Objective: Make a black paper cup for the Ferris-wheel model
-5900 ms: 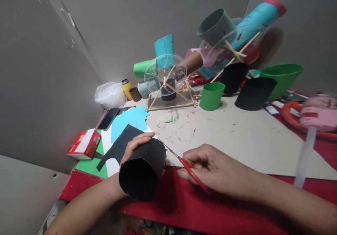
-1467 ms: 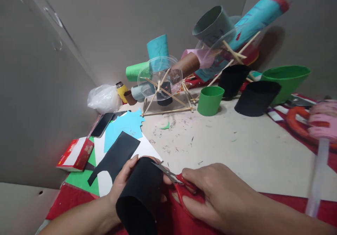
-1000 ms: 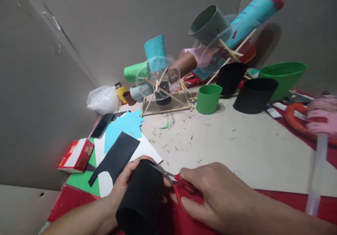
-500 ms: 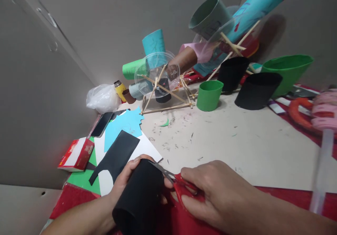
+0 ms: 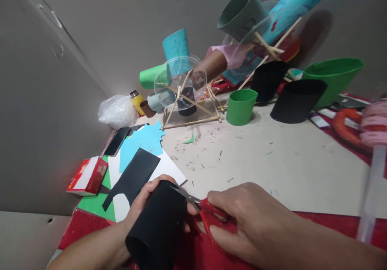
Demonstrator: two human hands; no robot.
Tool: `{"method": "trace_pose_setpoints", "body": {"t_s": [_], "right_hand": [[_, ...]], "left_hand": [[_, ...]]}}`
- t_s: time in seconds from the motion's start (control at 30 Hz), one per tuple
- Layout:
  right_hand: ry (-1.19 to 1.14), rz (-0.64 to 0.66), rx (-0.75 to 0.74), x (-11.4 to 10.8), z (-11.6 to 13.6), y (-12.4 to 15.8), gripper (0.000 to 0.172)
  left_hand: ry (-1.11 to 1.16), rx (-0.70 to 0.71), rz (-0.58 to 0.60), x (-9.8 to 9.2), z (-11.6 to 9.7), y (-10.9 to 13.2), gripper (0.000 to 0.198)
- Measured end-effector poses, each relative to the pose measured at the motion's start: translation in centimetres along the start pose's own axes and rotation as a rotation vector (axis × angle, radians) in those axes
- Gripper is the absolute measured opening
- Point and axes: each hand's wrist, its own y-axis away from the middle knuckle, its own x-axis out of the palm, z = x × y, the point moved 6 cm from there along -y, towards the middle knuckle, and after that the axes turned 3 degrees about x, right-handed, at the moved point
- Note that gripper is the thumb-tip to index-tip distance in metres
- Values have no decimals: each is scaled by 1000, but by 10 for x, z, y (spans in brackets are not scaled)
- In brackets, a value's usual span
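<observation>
My left hand [image 5: 142, 199] is wrapped round a black paper tube [image 5: 157, 225], tilted with one open end toward me. In my right hand [image 5: 242, 217] is a pair of red-handled scissors [image 5: 208, 213], thumb and fingers in the loops. The scissor blades lie at the tube's far rim, one of them over the black paper; whether they cut into it I cannot tell. Left of the tube, a cut black sheet [image 5: 137, 173] lies on white paper [image 5: 172, 165], beside a jagged blue sheet [image 5: 142, 145].
A wheel of coloured paper tubes on a stick frame [image 5: 193, 122] stands at the back. Near it are a small green tube [image 5: 241, 107], a black tube [image 5: 298, 102] and a larger green one [image 5: 332, 80]. A phone [image 5: 117, 141] and a red box [image 5: 87, 175] lie left.
The near end of the black tube has shifted slightly left. The background sits a little higher at right as the view shifts slightly. Both hands keep their grip.
</observation>
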Motion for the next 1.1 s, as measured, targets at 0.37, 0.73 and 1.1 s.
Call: {"method": "trace_pose_setpoints", "body": {"t_s": [0.37, 0.73, 1.1], "right_hand": [[30, -26, -19, 0, 0, 0, 21], [29, -36, -22, 0, 1, 0, 24], [50, 9, -34, 2, -1, -1, 22]], "left_hand": [[-28, -8, 15, -4, 3, 2, 40], [-79, -40, 0, -10, 6, 0, 40], [-33, 25, 28, -4, 2, -1, 44]]}}
